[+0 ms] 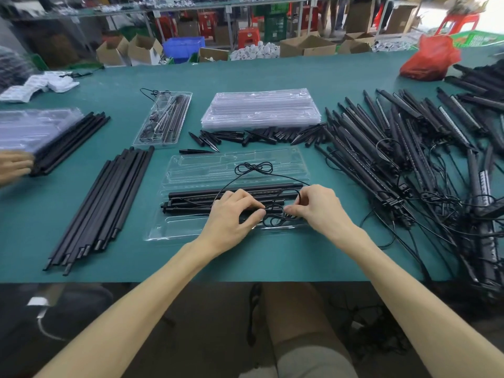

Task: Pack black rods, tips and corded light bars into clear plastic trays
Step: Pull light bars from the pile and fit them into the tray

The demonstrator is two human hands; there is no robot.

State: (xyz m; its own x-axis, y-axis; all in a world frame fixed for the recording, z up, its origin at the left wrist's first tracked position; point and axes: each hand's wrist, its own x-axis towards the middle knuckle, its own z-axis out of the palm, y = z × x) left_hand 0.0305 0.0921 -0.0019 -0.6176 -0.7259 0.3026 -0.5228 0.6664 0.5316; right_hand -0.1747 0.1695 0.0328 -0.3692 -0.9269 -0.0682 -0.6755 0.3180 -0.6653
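A clear plastic tray (191, 165) lies in front of me on the green table. Black rods and a light bar (196, 194) lie across its middle slots. A thin black cord (255, 168) loops over the tray and bunches near its front right. My left hand (231, 214) and my right hand (319, 207) meet over that bunch, and each pinches the cord with curled fingers. A single black tip (195, 151) lies just behind the tray.
Black rods (106, 203) lie in a row at the left. Loose tips (245, 136) sit before a stack of empty trays (261, 107). A packed tray (163, 118) is behind left. Corded light bars (409, 148) pile up on the right. Another person's hand (13, 165) holds rods far left.
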